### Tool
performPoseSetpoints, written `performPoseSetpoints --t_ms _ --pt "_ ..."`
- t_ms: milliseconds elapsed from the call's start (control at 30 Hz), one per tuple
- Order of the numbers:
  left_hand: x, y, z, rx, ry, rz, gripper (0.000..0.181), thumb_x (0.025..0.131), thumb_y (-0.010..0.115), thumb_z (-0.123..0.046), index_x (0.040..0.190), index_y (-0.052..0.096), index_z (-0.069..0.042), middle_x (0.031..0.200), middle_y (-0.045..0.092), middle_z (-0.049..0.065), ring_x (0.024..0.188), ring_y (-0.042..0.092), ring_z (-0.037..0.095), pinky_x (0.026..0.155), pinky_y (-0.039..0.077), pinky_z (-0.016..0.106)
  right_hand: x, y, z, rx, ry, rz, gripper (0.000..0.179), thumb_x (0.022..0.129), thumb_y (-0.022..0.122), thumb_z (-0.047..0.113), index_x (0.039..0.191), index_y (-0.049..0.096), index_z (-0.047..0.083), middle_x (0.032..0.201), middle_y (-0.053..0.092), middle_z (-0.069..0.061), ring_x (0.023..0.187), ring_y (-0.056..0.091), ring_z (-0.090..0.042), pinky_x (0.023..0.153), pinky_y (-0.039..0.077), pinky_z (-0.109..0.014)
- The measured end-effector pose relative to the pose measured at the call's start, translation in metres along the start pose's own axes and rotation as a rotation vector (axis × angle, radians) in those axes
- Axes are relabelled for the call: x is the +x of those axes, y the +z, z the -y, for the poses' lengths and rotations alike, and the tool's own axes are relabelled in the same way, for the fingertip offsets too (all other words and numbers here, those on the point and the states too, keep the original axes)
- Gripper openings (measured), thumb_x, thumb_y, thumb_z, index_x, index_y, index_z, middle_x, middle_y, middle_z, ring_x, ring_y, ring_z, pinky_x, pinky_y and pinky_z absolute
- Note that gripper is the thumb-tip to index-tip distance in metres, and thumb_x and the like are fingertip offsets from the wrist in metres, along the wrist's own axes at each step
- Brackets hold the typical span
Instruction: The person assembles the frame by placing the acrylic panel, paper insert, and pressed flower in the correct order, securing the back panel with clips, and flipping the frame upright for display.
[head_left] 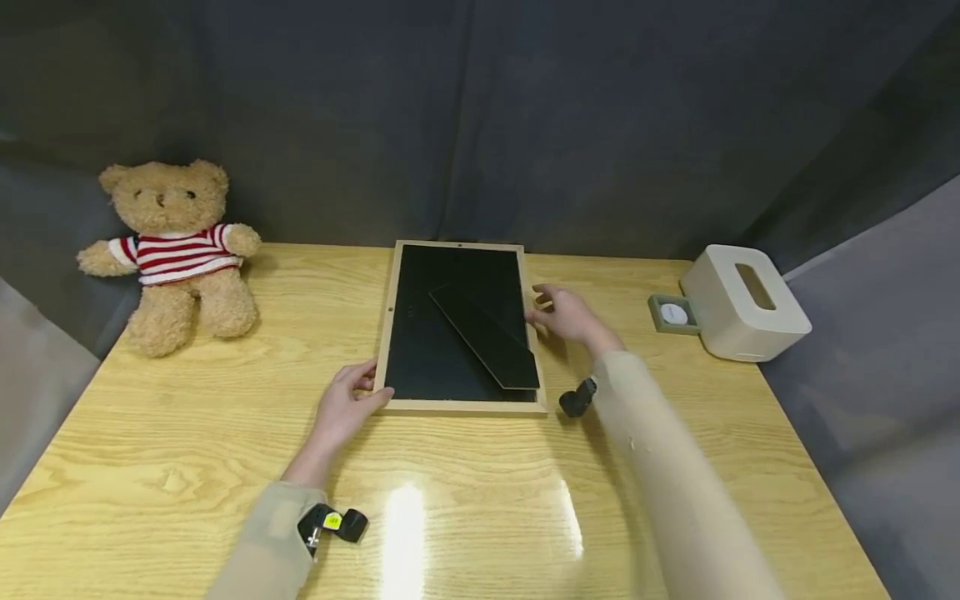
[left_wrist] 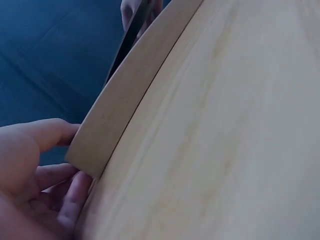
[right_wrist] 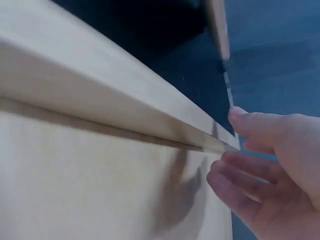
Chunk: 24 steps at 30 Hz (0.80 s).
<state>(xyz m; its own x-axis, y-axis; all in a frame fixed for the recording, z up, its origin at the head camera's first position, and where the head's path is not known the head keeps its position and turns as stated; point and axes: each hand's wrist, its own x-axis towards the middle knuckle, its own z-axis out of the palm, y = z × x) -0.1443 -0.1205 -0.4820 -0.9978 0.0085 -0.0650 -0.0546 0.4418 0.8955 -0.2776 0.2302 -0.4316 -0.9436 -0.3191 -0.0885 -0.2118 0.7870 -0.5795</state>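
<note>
A picture frame [head_left: 457, 406] with a light wooden rim lies face down on the table, its black backing board [head_left: 420, 350] upward. A black stand leg [head_left: 487, 342] slants across that board. My left hand [head_left: 347, 406] pinches the near left corner, thumb on top of the rim and fingers below, as the left wrist view also shows. At the right rim is my right hand [head_left: 567, 315], its fingers loosely bent and spread. In the right wrist view that hand [right_wrist: 270, 170] is beside the rim, holding nothing; whether the thumb touches the wood I cannot tell.
A teddy bear [head_left: 183, 250] in a striped shirt sits at the back left of the wooden table [head_left: 225, 417]. Toward the right stands a cream tissue box [head_left: 738, 308], with a small green tray [head_left: 675, 327] holding a white round item beside it. Dark curtains [head_left: 480, 125] hang behind.
</note>
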Motion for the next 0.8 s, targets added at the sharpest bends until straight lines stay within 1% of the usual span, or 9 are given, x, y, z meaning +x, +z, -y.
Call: performPoseSetpoints --t_ms 133,233,300,433,467,533,633,700,800 --pt "0.005 -0.008 -0.003 0.015 -0.015 0.053 0.054 0.089 0.068 -0.016 0.137 0.048 0.002 0.121 0.053 0.015 0.103 0.052 0.027 0.080 0.046 0.033 -0.037 0.011 -0.002 0.081 -0.028 -0.004 0.058 0.095 0.061 0.024 0.140 0.040 -0.005 0.130 0.053 -0.026 0.111 0.056 -0.037 0.090 0.048 -0.047" --pt "0.015 -0.016 -0.011 0.001 -0.023 0.072 0.049 0.091 0.065 -0.016 0.132 0.049 0.005 0.115 0.056 0.019 0.098 0.057 0.029 0.077 0.051 0.033 -0.065 0.019 -0.004 0.183 -0.041 0.022 0.053 0.096 0.059 0.022 0.140 0.043 -0.003 0.132 0.052 -0.023 0.108 0.057 -0.034 0.086 0.050 -0.043" --pt "0.023 -0.020 -0.016 0.011 -0.014 0.059 0.045 0.092 0.064 -0.016 0.129 0.051 0.006 0.111 0.058 0.020 0.093 0.059 0.029 0.072 0.053 0.031 -0.081 0.023 -0.006 0.280 -0.028 0.045 0.049 0.097 0.057 0.019 0.140 0.044 -0.001 0.131 0.053 -0.022 0.107 0.057 -0.032 0.082 0.050 -0.039" --pt "0.048 -0.025 -0.026 0.026 0.025 0.004 0.038 0.092 0.062 -0.015 0.124 0.056 0.004 0.107 0.059 0.018 0.089 0.060 0.027 0.066 0.049 0.024 -0.107 0.035 -0.008 0.408 -0.023 0.062 0.053 0.096 0.058 0.017 0.144 0.040 0.001 0.135 0.048 -0.020 0.112 0.052 -0.031 0.085 0.046 -0.034" --pt "0.055 -0.027 -0.029 0.021 0.038 -0.009 0.037 0.092 0.062 -0.014 0.123 0.057 0.004 0.107 0.059 0.018 0.090 0.060 0.027 0.065 0.048 0.022 -0.111 0.039 -0.008 0.444 -0.022 0.061 0.056 0.095 0.060 0.018 0.145 0.038 0.001 0.137 0.046 -0.020 0.114 0.051 -0.030 0.088 0.045 -0.033" --pt "0.071 -0.029 -0.032 0.007 0.060 -0.035 0.035 0.092 0.061 -0.013 0.122 0.058 0.004 0.106 0.059 0.017 0.089 0.060 0.026 0.063 0.047 0.020 -0.118 0.046 -0.007 0.472 -0.040 0.056 0.066 0.093 0.065 0.021 0.147 0.032 0.002 0.140 0.042 -0.019 0.116 0.050 -0.030 0.093 0.044 -0.032" --pt "0.096 -0.033 -0.037 -0.018 0.090 -0.068 0.034 0.091 0.061 -0.011 0.121 0.058 0.005 0.105 0.059 0.017 0.085 0.059 0.024 0.062 0.047 0.018 -0.122 0.056 -0.007 0.522 -0.063 0.055 0.082 0.086 0.072 0.020 0.150 0.024 0.003 0.139 0.041 -0.019 0.111 0.055 -0.029 0.093 0.046 -0.033" --pt "0.112 -0.035 -0.040 -0.020 0.105 -0.086 0.033 0.091 0.061 -0.011 0.120 0.059 0.005 0.104 0.059 0.016 0.084 0.058 0.022 0.061 0.047 0.018 -0.123 0.061 -0.008 0.519 -0.082 0.042 0.091 0.081 0.078 0.018 0.151 0.021 0.003 0.136 0.043 -0.019 0.106 0.059 -0.029 0.091 0.048 -0.034" --pt "0.135 -0.035 -0.045 -0.033 0.125 -0.113 0.032 0.091 0.062 -0.011 0.119 0.061 0.004 0.102 0.059 0.015 0.083 0.057 0.021 0.063 0.048 0.019 -0.125 0.066 -0.010 0.464 -0.112 -0.004 0.097 0.076 0.081 0.018 0.151 0.022 0.002 0.140 0.040 -0.020 0.102 0.060 -0.026 0.090 0.049 -0.037"
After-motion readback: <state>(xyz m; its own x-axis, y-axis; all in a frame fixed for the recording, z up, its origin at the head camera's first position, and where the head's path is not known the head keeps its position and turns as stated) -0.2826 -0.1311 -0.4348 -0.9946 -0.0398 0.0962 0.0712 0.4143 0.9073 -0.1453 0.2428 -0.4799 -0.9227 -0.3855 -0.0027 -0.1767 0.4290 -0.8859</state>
